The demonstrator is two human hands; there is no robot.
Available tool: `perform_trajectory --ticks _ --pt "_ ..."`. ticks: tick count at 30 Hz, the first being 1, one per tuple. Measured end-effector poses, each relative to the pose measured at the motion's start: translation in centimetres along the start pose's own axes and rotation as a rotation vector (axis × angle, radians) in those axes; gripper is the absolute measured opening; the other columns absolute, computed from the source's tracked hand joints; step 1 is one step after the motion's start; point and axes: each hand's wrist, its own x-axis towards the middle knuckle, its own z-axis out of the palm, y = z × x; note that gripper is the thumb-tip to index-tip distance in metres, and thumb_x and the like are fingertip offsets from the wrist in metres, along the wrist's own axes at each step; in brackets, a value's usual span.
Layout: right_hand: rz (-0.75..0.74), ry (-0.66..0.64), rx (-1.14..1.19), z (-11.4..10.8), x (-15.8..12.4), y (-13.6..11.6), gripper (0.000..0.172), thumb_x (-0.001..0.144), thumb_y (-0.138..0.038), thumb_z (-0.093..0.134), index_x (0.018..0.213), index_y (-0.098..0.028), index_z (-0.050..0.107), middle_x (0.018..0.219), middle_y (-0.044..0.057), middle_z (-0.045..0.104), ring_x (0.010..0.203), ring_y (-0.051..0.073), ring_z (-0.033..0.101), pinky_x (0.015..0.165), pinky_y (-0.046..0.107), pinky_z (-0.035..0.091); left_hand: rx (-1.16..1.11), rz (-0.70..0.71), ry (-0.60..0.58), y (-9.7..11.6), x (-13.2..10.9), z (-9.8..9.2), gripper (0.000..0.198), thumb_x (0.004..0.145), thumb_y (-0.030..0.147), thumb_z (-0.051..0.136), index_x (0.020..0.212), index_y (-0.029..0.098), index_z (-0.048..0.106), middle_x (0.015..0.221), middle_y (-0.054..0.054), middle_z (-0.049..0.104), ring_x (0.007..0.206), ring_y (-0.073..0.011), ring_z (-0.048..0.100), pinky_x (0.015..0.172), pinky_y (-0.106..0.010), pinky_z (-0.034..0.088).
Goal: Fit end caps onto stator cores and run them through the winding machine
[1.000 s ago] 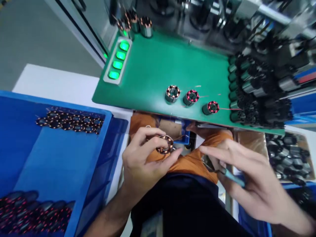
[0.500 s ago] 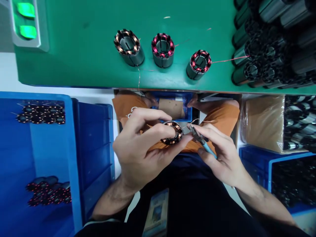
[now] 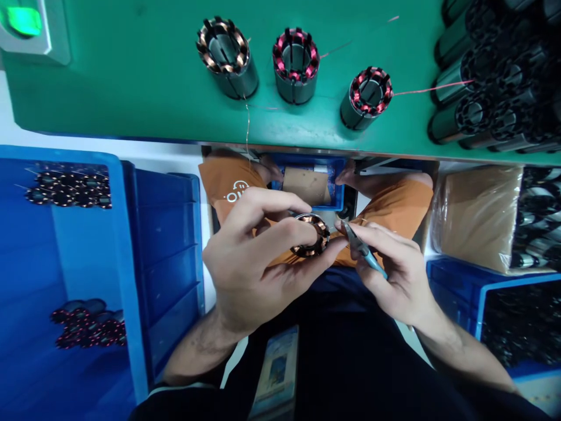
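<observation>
Over my lap, my left hand (image 3: 258, 257) grips a copper-wound motor stator (image 3: 323, 235), its fingers round the ring and one finger across the opening. Just right of it, my right hand (image 3: 394, 269) is closed on small cutting pliers (image 3: 362, 248) with light-blue handles. Their metal jaws point up and left, close to the stator's right side and my left fingertip. Whether the jaws touch a wire cannot be made out. On the green bench beyond stand a copper-wound stator (image 3: 228, 58) and two red-wound stators, one in the middle (image 3: 296, 67) and one farther right (image 3: 367, 99), with loose wire ends.
Dark stator cores (image 3: 477, 111) are stacked at the bench's right. A blue crate (image 3: 127, 280) at left holds wound stators in two groups. A small blue bin (image 3: 344, 204) sits between my knees. At right are a cardboard box (image 3: 477, 216) and a blue crate (image 3: 482, 304) of dark parts.
My view has shifted, so the bench and its stators appear higher. The pliers have turned slightly beside the held stator. The wire that stretched past the jaws shows less clearly.
</observation>
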Motion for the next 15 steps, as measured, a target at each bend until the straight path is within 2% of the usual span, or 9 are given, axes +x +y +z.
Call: perform_trajectory --ticks 4,7,9,11,13,15 --pt "-0.017 0.009 0.012 0.4 0.3 0.7 0.084 0.090 0.003 0.067 0.161 -0.037 0.086 0.120 -0.001 0.092 0.097 0.019 0.082 0.088 0.032 0.066 -0.013 -0.035 -0.009 -0.3 -0.4 -0.1 0.028 0.101 0.038 0.105 0.095 0.030 0.078 0.108 -0.003 0.082 0.091 -0.0202 0.079 0.067 -0.039 0.066" --pt "0.017 0.018 0.029 0.6 1.1 1.9 0.076 0.091 0.001 0.065 0.154 -0.032 0.090 0.134 0.002 0.093 0.104 0.020 0.086 0.096 0.035 0.069 -0.089 -0.107 -0.015 -1.4 -0.9 0.2 0.029 0.099 0.038 0.106 0.095 0.029 0.079 0.108 -0.003 0.081 0.098 -0.0213 0.080 0.080 -0.040 0.068" --pt "0.040 0.047 -0.027 0.5 1.6 2.8 0.071 0.094 -0.003 0.066 0.155 -0.029 0.089 0.129 0.003 0.092 0.092 0.018 0.079 0.088 0.035 0.068 -0.283 -0.250 -0.050 -2.3 -1.3 0.6 0.029 0.098 0.040 0.106 0.099 0.027 0.081 0.111 -0.003 0.082 0.103 -0.0209 0.081 0.084 -0.037 0.069" --pt "0.002 0.076 -0.143 0.2 1.9 3.4 0.069 0.096 -0.009 0.070 0.162 -0.027 0.084 0.113 0.004 0.083 0.084 0.018 0.069 0.080 0.035 0.065 -0.570 -0.477 -0.060 -2.8 -1.6 1.1 0.028 0.101 0.043 0.104 0.102 0.026 0.083 0.113 -0.003 0.082 0.100 -0.0189 0.083 0.081 -0.033 0.070" --pt "-0.093 0.108 -0.280 -0.1 2.0 3.8 0.070 0.098 -0.015 0.076 0.167 -0.026 0.081 0.103 0.002 0.069 0.085 0.019 0.064 0.079 0.036 0.063 -0.821 -0.702 -0.048 -2.7 -1.5 1.7 0.028 0.102 0.046 0.104 0.103 0.026 0.085 0.110 -0.001 0.085 0.091 -0.0166 0.083 0.081 -0.030 0.072" --pt "-0.207 0.163 -0.402 -0.4 1.9 4.0 0.068 0.100 -0.018 0.080 0.167 -0.027 0.081 0.102 0.002 0.062 0.090 0.021 0.065 0.081 0.038 0.063 -0.967 -0.850 -0.050 -2.2 -1.2 2.2 0.032 0.098 0.048 0.108 0.100 0.025 0.086 0.104 0.000 0.087 0.086 -0.0168 0.085 0.088 -0.033 0.076"
